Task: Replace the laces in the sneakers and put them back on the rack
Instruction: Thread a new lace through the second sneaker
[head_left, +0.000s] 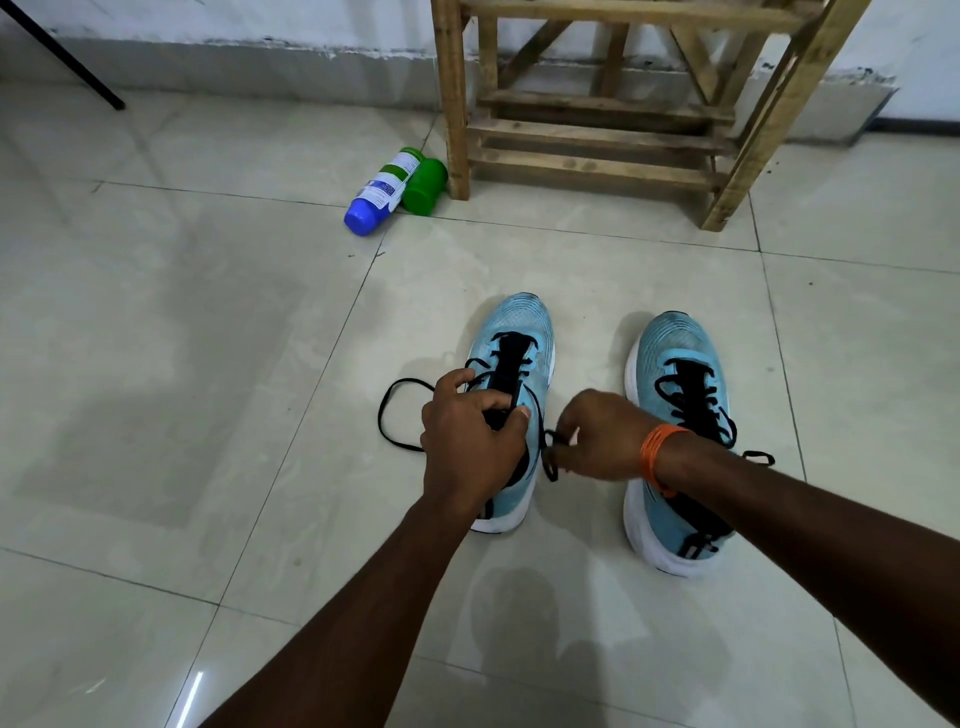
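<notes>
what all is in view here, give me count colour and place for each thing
floor: 1, pale tiles, all around
rack: 1, bare wood, top right
left sneaker: 1, light blue with white sole, on the floor, centre
right sneaker: 1, same colours, to its right
loose lace: 1, black, threaded in the left sneaker, looping onto the floor
bottle: 1, white with blue cap, lying by the rack's leg
green container: 1, green, beside the bottle
black rod: 1, black, slanting, top left
wristband: 1, orange, right wrist
left hand: 1, grips the left sneaker at its tongue
right hand: 1, pinches the loose lace

Two light-blue sneakers (519, 322) with black laces (675, 376) stand before the wooden rack (597, 166).
</notes>
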